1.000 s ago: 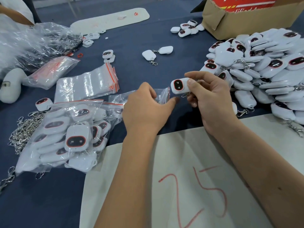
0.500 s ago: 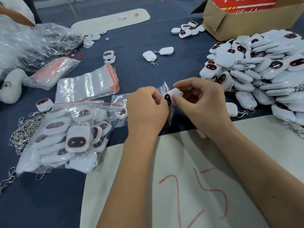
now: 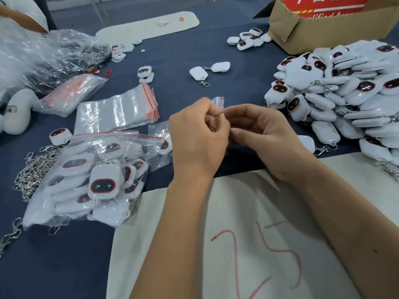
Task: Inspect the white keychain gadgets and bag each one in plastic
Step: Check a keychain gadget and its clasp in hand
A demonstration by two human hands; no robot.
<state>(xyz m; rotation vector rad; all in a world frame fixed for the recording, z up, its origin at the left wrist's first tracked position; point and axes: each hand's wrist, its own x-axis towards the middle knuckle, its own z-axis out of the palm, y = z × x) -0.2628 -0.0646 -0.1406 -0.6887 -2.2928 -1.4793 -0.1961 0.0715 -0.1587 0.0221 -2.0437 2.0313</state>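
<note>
On a dark blue table (image 3: 216, 83), both hands, left (image 3: 194, 139) and right (image 3: 265, 134), are pinching a clear bag (image 3: 218, 101), beside a cardboard box (image 3: 313, 29) and bagged gadgets (image 3: 92, 175).

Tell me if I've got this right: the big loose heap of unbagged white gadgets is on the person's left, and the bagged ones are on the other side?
Not quite. The head view shows the loose heap of white gadgets on the person's right, beside the cardboard box. The bagged ones do lie on the other side, the left.
</note>
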